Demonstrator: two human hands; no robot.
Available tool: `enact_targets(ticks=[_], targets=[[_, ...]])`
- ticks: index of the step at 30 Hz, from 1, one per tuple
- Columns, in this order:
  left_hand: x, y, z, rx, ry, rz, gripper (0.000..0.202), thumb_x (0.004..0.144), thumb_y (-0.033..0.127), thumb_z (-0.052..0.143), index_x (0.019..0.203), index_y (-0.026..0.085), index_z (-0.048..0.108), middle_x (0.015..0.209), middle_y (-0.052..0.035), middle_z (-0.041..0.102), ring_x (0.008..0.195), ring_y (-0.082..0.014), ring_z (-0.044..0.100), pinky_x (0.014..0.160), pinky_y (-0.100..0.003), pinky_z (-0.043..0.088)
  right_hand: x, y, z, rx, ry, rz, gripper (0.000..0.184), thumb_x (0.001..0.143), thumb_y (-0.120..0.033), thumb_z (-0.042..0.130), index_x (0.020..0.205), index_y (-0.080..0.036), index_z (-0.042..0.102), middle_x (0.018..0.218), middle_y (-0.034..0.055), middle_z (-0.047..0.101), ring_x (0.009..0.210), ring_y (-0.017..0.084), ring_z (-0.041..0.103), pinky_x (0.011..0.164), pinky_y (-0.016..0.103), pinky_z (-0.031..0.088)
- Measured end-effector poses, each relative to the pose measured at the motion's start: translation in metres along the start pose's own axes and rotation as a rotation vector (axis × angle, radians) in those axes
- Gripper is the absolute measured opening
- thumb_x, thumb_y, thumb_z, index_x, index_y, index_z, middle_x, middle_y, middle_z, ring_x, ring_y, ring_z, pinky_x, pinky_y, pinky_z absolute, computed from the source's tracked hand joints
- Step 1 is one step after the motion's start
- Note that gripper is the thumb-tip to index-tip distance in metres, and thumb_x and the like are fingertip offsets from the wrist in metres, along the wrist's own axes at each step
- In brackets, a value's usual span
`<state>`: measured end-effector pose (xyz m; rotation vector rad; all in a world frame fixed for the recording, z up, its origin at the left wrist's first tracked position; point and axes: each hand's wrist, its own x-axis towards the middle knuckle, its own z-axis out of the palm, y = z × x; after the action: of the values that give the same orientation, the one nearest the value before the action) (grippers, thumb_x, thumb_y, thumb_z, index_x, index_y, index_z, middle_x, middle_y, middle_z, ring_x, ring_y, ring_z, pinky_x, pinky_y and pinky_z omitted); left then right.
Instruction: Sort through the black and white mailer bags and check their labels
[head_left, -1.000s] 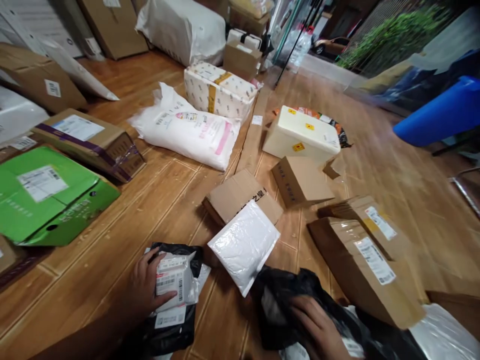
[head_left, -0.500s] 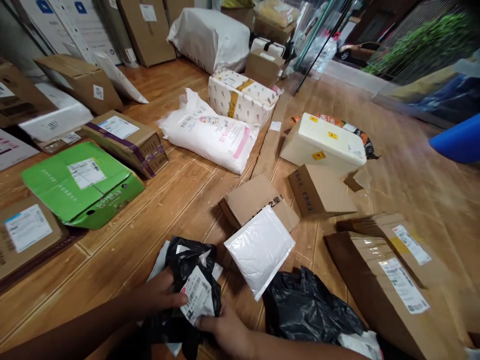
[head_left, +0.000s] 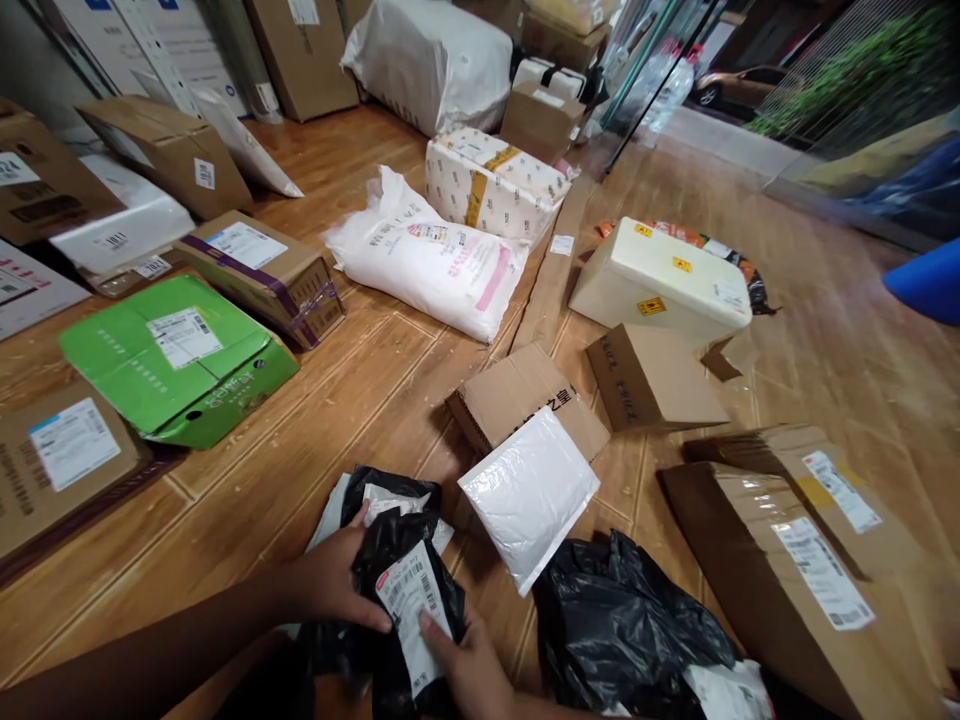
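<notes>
Parcel of black plastic (head_left: 390, 655) sits between the two hands, its white label (head_left: 411, 590) facing up. Left hand (head_left: 326, 580) holds it firmly at the upper left side, and right hand (head_left: 476, 665) grips the lower right side, thumb on the label. Beyond the grip, a white mailer (head_left: 532, 495) partly covers a cardboard box (head_left: 517, 390).

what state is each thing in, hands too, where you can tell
black package, held in both hands, label showing
left hand, gripping the package's left side
right hand, gripping it, thumb on the label
white mailer, one end over lettered box
black bag, crumpled
green box, lid down
purple-taped box, taped shut
cream box, closed
white sack, filled, lying flat
</notes>
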<state>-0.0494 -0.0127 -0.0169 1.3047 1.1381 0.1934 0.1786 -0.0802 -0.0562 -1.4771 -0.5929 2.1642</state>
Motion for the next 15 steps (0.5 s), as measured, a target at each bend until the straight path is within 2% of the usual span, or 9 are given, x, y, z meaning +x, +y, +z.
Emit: enact_targets(ticks=[2, 4, 5, 7, 8, 10, 12, 13, 15], targets=[[-0.002, -0.004, 0.001, -0.013, 0.024, -0.017, 0.056, 0.062, 0.054, 0.073, 0.106, 0.019, 0.066, 0.113, -0.0066, 0.069, 0.109, -0.032, 0.059, 0.114, -0.054, 0.032, 0.001, 0.014, 0.002, -0.031, -0.056, -0.027, 0.085, 0.05, -0.066, 0.083, 0.113, -0.018, 0.054, 0.115, 0.0142, 0.071, 0.106, 0.031, 0.065, 0.098, 0.048, 0.047], [-0.003, -0.006, 0.001, -0.007, 0.029, 0.022, 0.035, 0.07, 0.043, 0.062, 0.095, 0.018, 0.066, 0.105, -0.0064, 0.072, 0.099, -0.0265, 0.064, 0.11, -0.047, 0.04, 0.004, 0.02, 0.0, -0.089, -0.122, -0.002, 0.084, 0.045, -0.065, 0.085, 0.108, -0.017, 0.059, 0.104, 0.0101, 0.072, 0.098, 0.028, 0.065, 0.094, 0.045, 0.048], [-0.003, -0.006, 0.0, 0.027, 0.014, 0.08, 0.028, 0.073, 0.037, 0.058, 0.092, 0.018, 0.066, 0.103, -0.0059, 0.072, 0.097, -0.0246, 0.064, 0.113, -0.046, 0.037, 0.006, 0.018, -0.003, -0.14, -0.159, 0.039, 0.081, 0.043, -0.063, 0.086, 0.105, -0.017, 0.062, 0.098, 0.0081, 0.072, 0.093, 0.027, 0.065, 0.09, 0.043, 0.048], [-0.003, -0.007, -0.004, 0.121, -0.034, 0.227, 0.023, 0.073, 0.026, 0.053, 0.091, 0.019, 0.066, 0.104, -0.0045, 0.072, 0.103, -0.0233, 0.064, 0.122, -0.048, 0.02, 0.011, 0.006, -0.012, -0.295, -0.219, 0.119, 0.071, 0.042, -0.059, 0.087, 0.094, -0.016, 0.065, 0.089, 0.0049, 0.069, 0.085, 0.024, 0.062, 0.083, 0.04, 0.047], [-0.003, -0.009, -0.006, 0.164, -0.065, 0.296, 0.023, 0.072, 0.023, 0.053, 0.091, 0.019, 0.066, 0.107, -0.0044, 0.071, 0.108, -0.0239, 0.063, 0.123, -0.05, 0.011, 0.014, -0.003, -0.018, -0.39, -0.199, 0.105, 0.065, 0.043, -0.062, 0.085, 0.085, -0.016, 0.065, 0.082, 0.0036, 0.066, 0.081, 0.022, 0.059, 0.079, 0.038, 0.046], [-0.002, -0.014, -0.01, 0.202, -0.121, 0.366, 0.027, 0.069, 0.019, 0.054, 0.094, 0.019, 0.065, 0.115, -0.0062, 0.069, 0.118, -0.0264, 0.059, 0.124, -0.052, 0.003, 0.022, -0.021, -0.026, -0.538, -0.08, -0.067, 0.057, 0.059, -0.071, 0.071, 0.076, -0.018, 0.059, 0.077, 0.0027, 0.059, 0.079, 0.021, 0.054, 0.078, 0.038, 0.044], [-0.001, -0.021, -0.013, 0.201, -0.154, 0.387, 0.028, 0.069, 0.019, 0.056, 0.096, 0.018, 0.064, 0.118, -0.0094, 0.068, 0.126, -0.0287, 0.054, 0.123, -0.053, 0.006, 0.032, -0.037, -0.026, -0.551, 0.057, -0.27, 0.052, 0.074, -0.071, 0.056, 0.086, -0.02, 0.055, 0.084, 0.0034, 0.057, 0.085, 0.021, 0.053, 0.082, 0.039, 0.045], [-0.001, -0.024, -0.014, 0.203, -0.165, 0.384, 0.027, 0.071, 0.019, 0.056, 0.096, 0.017, 0.063, 0.116, -0.0104, 0.068, 0.127, -0.029, 0.052, 0.123, -0.054, 0.008, 0.039, -0.041, -0.022, -0.51, 0.084, -0.305, 0.05, 0.075, -0.066, 0.057, 0.098, -0.021, 0.053, 0.094, 0.0045, 0.058, 0.09, 0.022, 0.054, 0.085, 0.039, 0.046], [-0.001, -0.027, -0.015, 0.198, -0.173, 0.358, 0.021, 0.073, 0.02, 0.055, 0.093, 0.017, 0.063, 0.113, -0.0116, 0.069, 0.128, -0.0294, 0.052, 0.123, -0.055, 0.006, 0.056, -0.044, -0.01, -0.428, 0.041, -0.234, 0.068, 0.065, -0.052, 0.073, 0.118, -0.023, 0.044, 0.113, 0.0079, 0.056, 0.104, 0.024, 0.056, 0.092, 0.04, 0.048]])
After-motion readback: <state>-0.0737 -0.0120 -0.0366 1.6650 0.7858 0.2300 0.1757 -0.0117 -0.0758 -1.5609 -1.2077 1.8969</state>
